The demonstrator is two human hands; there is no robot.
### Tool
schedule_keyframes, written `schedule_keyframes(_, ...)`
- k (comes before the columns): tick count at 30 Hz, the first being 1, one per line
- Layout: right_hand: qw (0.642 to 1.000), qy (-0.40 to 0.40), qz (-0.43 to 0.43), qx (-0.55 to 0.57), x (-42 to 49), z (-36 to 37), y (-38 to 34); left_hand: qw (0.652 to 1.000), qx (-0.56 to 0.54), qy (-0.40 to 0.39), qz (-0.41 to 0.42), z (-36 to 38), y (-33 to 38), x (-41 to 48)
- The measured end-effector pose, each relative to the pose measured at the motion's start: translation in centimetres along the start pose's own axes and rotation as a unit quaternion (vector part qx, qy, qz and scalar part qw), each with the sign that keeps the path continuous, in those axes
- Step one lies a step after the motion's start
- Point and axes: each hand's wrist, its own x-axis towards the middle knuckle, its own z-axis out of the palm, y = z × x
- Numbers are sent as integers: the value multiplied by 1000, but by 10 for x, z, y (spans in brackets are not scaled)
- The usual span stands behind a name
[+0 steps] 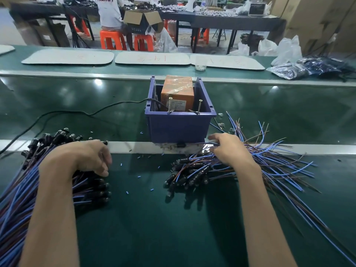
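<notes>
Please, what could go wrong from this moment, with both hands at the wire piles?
1. The right hand pinches into the tangled right pile; pulling one wire may drag others and knot them.
2. Two screws stand up from the box rim near that hand; wires may catch on them.
3. Loose blue bits may get mixed into the left pile that the left hand grips.

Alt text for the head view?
Two bare hands sort wired black components on a green bench: the left hand lies on a thick bundle, and the right hand pinches a wire at a looser pile. Just beyond them, a blue bin holds an orange box.
</notes>
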Motion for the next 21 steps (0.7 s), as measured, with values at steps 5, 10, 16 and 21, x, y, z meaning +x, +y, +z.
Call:
schedule_keyframes(5,996,88,-2,10,1,-4,0,998,-12,36,42,-4,8,-4)
schedule_keyframes(10,990,124,-20,60,-7,-26,-1,990,-36,74,117,-6,17,-10)
schedule_keyframes(16,1000,-26,-10,-8,-13,-23,-3,970,-72,134,191,-9,31,-19)
schedule_keyframes(21,986,31,-148,71,-20,-39,-13,915,-142,206,315,-9,64,-38)
